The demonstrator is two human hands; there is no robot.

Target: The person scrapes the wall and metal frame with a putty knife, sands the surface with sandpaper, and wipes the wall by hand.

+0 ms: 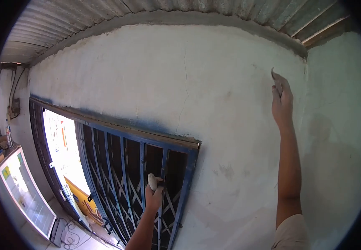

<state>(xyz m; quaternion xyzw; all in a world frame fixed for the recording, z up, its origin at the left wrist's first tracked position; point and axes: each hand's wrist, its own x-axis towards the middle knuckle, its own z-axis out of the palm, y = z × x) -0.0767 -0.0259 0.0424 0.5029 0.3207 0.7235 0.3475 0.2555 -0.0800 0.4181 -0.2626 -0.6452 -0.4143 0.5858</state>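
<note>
My right hand [284, 106] is raised high against the white wall [230, 62], near the right corner. Its fingers are closed on a thin grey curved piece [272, 73], whose curled tip sticks out beyond the fingers; I cannot tell its kind. Lower down, my left hand [154, 199] grips a pale rounded lump [152, 182] in front of the blue folding gate [123, 158]. A thin crack [186, 83] runs down the wall to the top of the gate frame. Grey smudges [226, 171] mark the wall between my arms.
Corrugated roofing [214, 6] slopes overhead. At the left the gate leaves a bright opening [59, 129] with a yellow board [82, 198] beyond. A glass-fronted cabinet [26, 189] stands at the lower left, with loose cable [74, 239] on the floor beside it.
</note>
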